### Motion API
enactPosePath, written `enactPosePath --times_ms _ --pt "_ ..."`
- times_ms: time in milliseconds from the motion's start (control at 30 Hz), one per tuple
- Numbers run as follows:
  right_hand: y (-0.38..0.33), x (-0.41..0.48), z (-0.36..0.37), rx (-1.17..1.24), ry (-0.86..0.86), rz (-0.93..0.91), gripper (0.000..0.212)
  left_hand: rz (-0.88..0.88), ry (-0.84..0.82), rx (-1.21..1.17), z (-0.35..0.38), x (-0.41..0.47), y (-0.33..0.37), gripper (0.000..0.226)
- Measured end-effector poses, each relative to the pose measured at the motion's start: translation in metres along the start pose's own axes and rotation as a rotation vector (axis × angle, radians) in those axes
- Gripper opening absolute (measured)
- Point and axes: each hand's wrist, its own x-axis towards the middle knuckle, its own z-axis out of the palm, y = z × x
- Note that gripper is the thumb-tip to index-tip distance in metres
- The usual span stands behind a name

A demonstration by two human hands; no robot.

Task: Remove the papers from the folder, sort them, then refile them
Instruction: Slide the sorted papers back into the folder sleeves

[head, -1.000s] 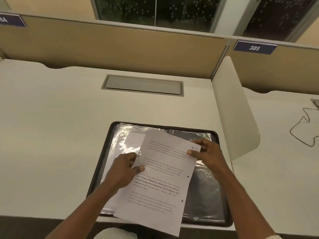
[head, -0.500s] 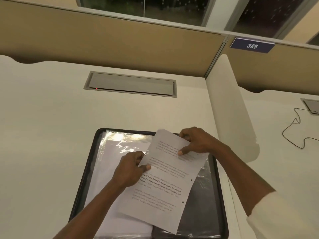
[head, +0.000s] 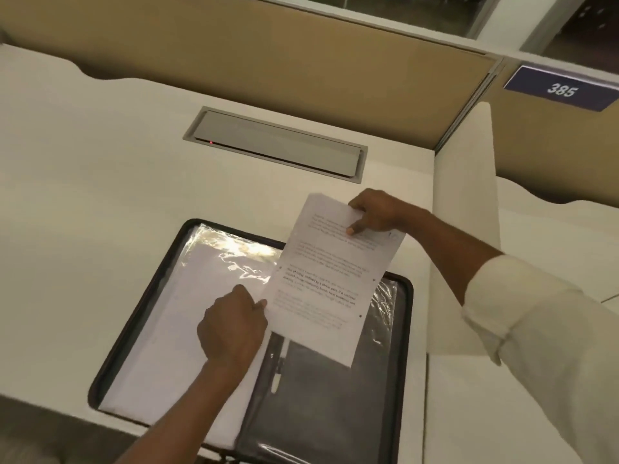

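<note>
Two hands share one sheet (head: 331,279) mid-frame: right hand (head: 378,214) pinches its top, left hand (head: 231,326) pinches its lower-left edge. Pulling apart could tear it above the folder (head: 136,316).

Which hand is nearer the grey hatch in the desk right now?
Right. The right hand holds the sheet by its top, just short of the hatch; the left hand pinches its side, nearer the person, over the folder.

Left hand (head: 231,329) and right hand (head: 375,212) pinch sheet (head: 328,279).
</note>
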Motion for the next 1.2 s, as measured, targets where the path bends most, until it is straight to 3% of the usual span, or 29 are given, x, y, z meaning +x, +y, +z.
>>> enactPosePath --times_ms 233,400,500,600,833,1000,1200 --pt "0.041 0.013 -0.044 -0.143 0.133 -0.055 0.037 0.190 0.003 0.087 0.055 -0.070 0.069 0.035" --pt "0.062 0.016 -0.081 -0.187 0.231 -0.075 0.026 0.344 0.032 0.144 0.107 -0.092 0.113 0.074" --pt "0.072 0.019 -0.102 -0.178 0.262 -0.083 0.023 0.319 -0.051 0.151 0.126 -0.091 0.141 0.099" --pt "0.079 0.021 -0.115 -0.223 0.277 -0.080 0.026 0.297 -0.054 0.118 0.136 -0.084 0.161 0.108" --pt "0.092 0.034 -0.129 -0.181 0.253 -0.078 0.028 0.234 -0.079 0.182 0.135 -0.077 0.183 0.087" --pt "0.104 0.040 -0.144 -0.119 0.241 -0.083 0.027 0.334 -0.175 0.307 0.134 -0.072 0.186 0.078" --pt "0.115 0.038 -0.156 -0.035 0.230 -0.071 0.023 0.282 -0.028 0.112 0.124 -0.070 0.186 0.048"
